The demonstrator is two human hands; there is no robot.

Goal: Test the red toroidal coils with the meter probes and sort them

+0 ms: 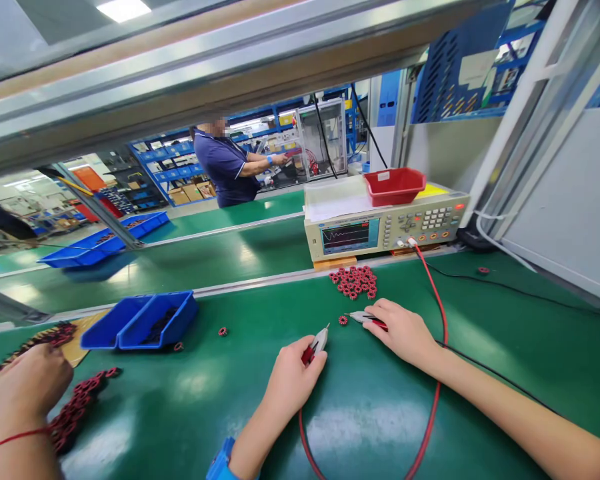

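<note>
Plainly, left fingers (318,364) clamp a grey-and-red probe (321,341), tip pointing away; right fingers (380,309) clamp a matching probe (361,317), long axis sideways, tip leftward.

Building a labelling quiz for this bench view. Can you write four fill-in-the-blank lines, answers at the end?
1. Between them, the left hand and right hand hold ____ tools.
2. The tray on top of the tester is coloured ____.
3. Of those two hands, the ring pile in front of the tester lies closer to the ____ one.
4. The tabletop under the ring pile is coloured ____.

Missing words: two; red; right; green.
</note>
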